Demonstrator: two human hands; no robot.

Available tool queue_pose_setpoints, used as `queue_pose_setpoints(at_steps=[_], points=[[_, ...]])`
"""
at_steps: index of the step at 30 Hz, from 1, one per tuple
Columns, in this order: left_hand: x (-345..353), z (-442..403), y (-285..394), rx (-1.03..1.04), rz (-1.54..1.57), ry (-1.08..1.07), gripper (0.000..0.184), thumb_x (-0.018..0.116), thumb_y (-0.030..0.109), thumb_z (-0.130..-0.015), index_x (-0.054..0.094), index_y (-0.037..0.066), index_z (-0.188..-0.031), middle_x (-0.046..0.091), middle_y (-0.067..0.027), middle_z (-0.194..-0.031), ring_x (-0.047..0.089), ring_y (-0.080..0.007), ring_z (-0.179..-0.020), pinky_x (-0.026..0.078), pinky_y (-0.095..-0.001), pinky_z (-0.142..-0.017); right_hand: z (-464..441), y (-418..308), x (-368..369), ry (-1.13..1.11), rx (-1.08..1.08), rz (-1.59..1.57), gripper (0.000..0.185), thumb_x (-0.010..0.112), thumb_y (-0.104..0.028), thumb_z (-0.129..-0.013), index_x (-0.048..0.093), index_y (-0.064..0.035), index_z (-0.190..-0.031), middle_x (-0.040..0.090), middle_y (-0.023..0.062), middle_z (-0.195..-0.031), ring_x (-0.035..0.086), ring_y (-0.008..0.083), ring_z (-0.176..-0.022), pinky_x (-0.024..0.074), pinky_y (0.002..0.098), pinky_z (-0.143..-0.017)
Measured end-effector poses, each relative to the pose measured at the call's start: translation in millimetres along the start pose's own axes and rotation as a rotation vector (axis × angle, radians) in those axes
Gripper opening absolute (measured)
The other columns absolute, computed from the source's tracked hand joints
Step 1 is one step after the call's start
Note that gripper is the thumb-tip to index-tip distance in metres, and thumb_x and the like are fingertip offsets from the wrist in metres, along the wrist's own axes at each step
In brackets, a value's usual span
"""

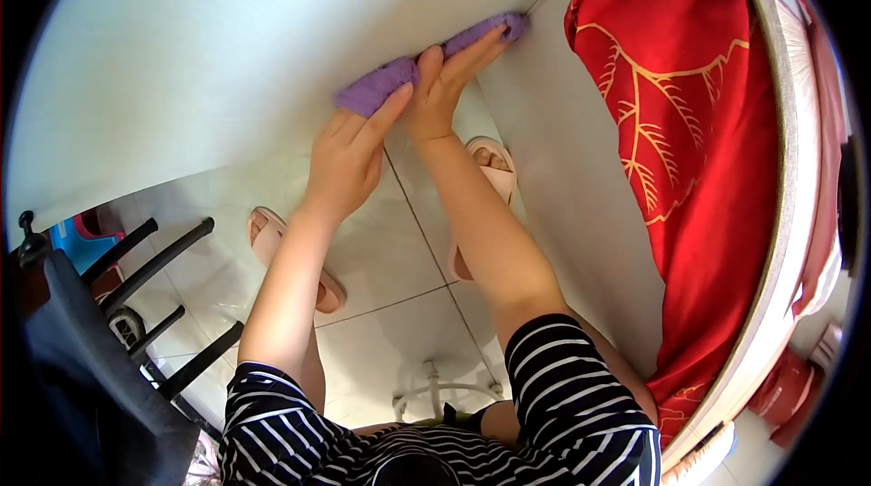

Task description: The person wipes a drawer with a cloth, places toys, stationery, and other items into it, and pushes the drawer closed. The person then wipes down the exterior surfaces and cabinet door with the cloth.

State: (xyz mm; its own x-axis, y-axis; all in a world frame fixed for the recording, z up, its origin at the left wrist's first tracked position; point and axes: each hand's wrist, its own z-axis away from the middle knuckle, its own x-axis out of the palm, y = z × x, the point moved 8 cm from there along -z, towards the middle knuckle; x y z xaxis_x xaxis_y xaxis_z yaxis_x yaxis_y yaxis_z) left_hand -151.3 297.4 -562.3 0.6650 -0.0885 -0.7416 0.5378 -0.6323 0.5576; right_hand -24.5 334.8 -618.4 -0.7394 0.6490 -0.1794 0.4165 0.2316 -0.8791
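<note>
A fuzzy purple cloth (376, 87) lies along the near edge of a large pale white surface (200, 59), stretching to the corner at the right. My left hand (345, 164) grips the cloth's left part, its thumb on top and its other fingertips partly hidden. Farther right, my right hand (445, 91) holds the other part of the cloth, with fingers reaching along it toward the corner. The two hands are close together, thumbs near the middle of the cloth.
Red fabric with gold leaf patterns (671, 114) hangs over a pale side panel (553, 123) at right. A dark chair with black bars (163, 264) stands at left. Below are floor tiles (381, 250), my slippered feet and a white stand base (435, 391).
</note>
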Motion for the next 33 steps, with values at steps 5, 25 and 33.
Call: queue_pose_setpoints(at_steps=[5, 25, 33], points=[[40, 35, -46, -0.28, 0.117, -0.144, 0.048, 0.046, -0.009, -0.084, 0.054, 0.011, -0.128, 0.061, -0.0143, -0.102, 0.056, -0.0284, -0.092, 0.044, -0.0357, -0.083, 36, 46, 6, 0.003, 0.344, -0.112, 0.075, 0.035, -0.036, -0.097, -0.009, 0.0043, -0.143, -0.007, 0.0274, -0.15, -0.003, 0.0387, -0.14, 0.0014, 0.0449, -0.113], [71, 53, -54, -0.933, 1.274, 0.154, 0.053, 0.038, -0.003, -0.086, 0.039, 0.006, -0.138, 0.046, -0.0079, -0.135, 0.046, -0.0183, -0.121, 0.039, -0.0335, -0.101, 33, 42, 14, 0.137, 0.695, -0.644, 0.064, 0.03, -0.027, -0.096, -0.005, -0.0167, -0.148, 0.018, 0.0103, -0.149, 0.024, 0.024, -0.133, 0.0195, 0.0352, -0.11], [86, 126, -73, -1.262, 1.617, 0.393, 0.048, 0.039, 0.006, -0.088, 0.038, 0.002, -0.135, 0.049, -0.0113, -0.129, 0.051, -0.0211, -0.114, 0.042, -0.0351, -0.096, 94, 30, 60, 0.078, 1.064, -1.012, 0.061, 0.041, -0.015, -0.087, 0.017, -0.0163, -0.143, 0.041, 0.0004, -0.123, 0.039, 0.017, -0.11, 0.0304, 0.031, -0.099]])
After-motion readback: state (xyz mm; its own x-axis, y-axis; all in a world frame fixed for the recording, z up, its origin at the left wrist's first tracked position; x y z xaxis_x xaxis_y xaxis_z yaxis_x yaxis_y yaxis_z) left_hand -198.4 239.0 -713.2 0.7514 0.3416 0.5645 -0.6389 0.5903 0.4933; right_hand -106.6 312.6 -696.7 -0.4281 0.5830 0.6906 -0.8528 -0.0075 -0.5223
